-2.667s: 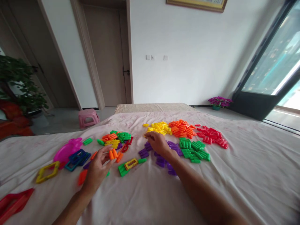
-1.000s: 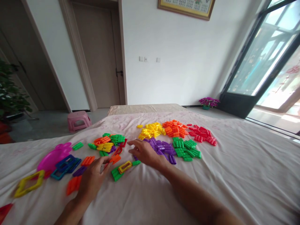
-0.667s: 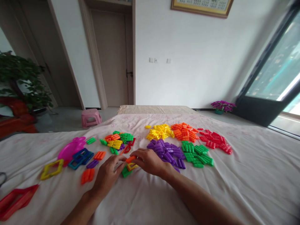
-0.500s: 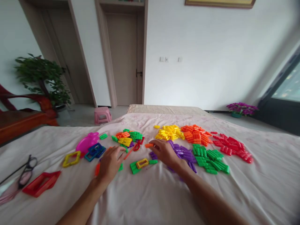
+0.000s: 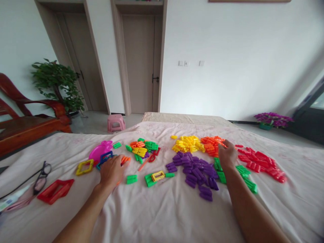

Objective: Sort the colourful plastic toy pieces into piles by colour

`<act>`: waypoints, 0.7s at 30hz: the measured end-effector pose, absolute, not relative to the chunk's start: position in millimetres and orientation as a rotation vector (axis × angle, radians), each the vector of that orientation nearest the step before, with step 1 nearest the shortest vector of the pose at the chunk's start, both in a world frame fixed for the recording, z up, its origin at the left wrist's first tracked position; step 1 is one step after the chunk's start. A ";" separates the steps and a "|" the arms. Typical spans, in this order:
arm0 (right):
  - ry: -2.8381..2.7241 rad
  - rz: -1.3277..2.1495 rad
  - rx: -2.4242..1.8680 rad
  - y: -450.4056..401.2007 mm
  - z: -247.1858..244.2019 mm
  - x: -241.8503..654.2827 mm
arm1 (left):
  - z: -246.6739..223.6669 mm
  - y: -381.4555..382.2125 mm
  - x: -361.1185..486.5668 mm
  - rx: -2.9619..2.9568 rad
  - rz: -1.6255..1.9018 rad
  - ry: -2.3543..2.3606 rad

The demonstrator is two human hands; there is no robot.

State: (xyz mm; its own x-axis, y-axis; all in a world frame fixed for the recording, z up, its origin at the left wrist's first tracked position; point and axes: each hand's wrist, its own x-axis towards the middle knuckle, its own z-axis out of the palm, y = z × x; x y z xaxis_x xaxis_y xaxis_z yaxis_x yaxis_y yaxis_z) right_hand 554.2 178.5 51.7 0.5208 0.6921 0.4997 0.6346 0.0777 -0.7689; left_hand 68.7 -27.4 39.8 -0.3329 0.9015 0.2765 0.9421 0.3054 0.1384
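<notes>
My left hand (image 5: 111, 170) is low over the cloth, its fingers curled against an orange plastic building block (image 5: 125, 160); another bit of orange shows below the palm. Beside it lie blue frame pieces (image 5: 105, 156) and a green block (image 5: 132, 179). At the right edge of the orange block pile (image 5: 210, 145), my right hand (image 5: 227, 154) has its fingers pinched on an orange block, mostly covered by the fingertips. Its wrist passes over the green block pile (image 5: 221, 176). Between the hands are a purple block pile (image 5: 194, 167) and a yellow block pile (image 5: 188, 144).
Red blocks (image 5: 260, 160) lie far right. A mixed heap (image 5: 139, 151), a red-handled tool (image 5: 152, 156) and a yellow frame on green blocks (image 5: 158, 175) lie centre-left. Further left are a magenta plate (image 5: 97, 152), yellow frame (image 5: 84, 167), red frame (image 5: 56, 191) and eyeglasses (image 5: 42, 177).
My right hand has moved right with an orange block, from beside the purple pile to the orange pile. My left hand has shifted slightly left, uncovering a green block. The view has turned a little left.
</notes>
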 end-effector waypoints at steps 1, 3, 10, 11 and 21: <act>-1.164 0.091 -1.589 178.4 49.8 554.1 | 39.4 -26.5 70.5 -1.716 -0.418 -2.432; -1.232 0.152 -1.539 175.2 48.2 542.8 | 37.7 -25.0 71.8 -1.710 -0.470 -2.459; -1.632 0.238 -1.188 142.7 61.7 463.7 | 28.5 -18.7 49.6 -1.703 -1.138 -2.530; -1.698 0.233 -1.137 136.0 64.5 454.6 | 29.3 -18.4 44.0 -1.694 -1.301 -2.529; -2.124 0.526 -0.816 64.6 76.7 385.0 | 58.3 -26.6 80.3 -1.883 -2.111 -2.309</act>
